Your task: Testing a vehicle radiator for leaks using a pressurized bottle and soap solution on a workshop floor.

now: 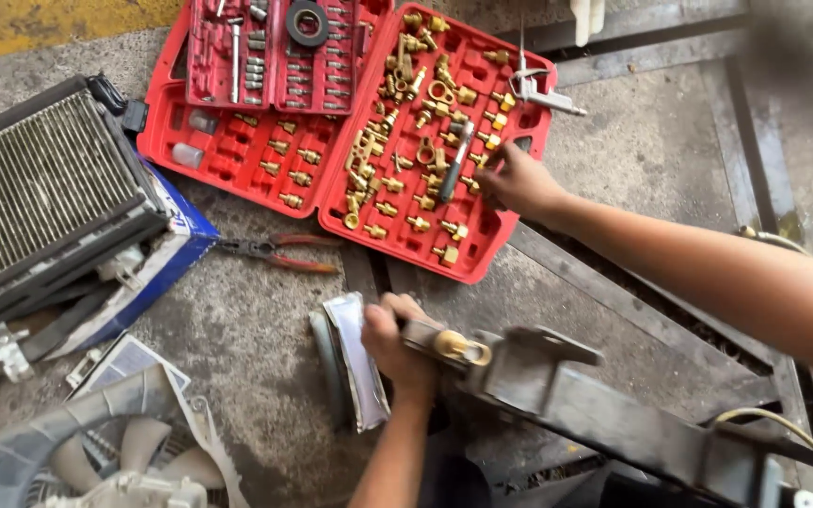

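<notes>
Looking down, we list the scene and its risks:
Left hand: our left hand (392, 343) is clenched around the dark pipe end (422, 335) of the metal part (557, 386), beside its brass fitting (461, 349).
Right hand: our right hand (515, 182) reaches into the red case (468, 259); the fingertips press among the brass adapters (418, 223), but we cannot tell if they already pinch one.
Risk of spilling: the case lies open across a floor rail (613, 296), so a hard push may tip it and scatter the small pieces.
Risk of slipping: the metal part is held by one hand only; it may turn or drop.
Risk of a wrong fit: the adapters look alike, perhaps differing only in thread.
Nearby: pliers (275, 250), a radiator core (39, 188), a fan (134, 452).
</notes>
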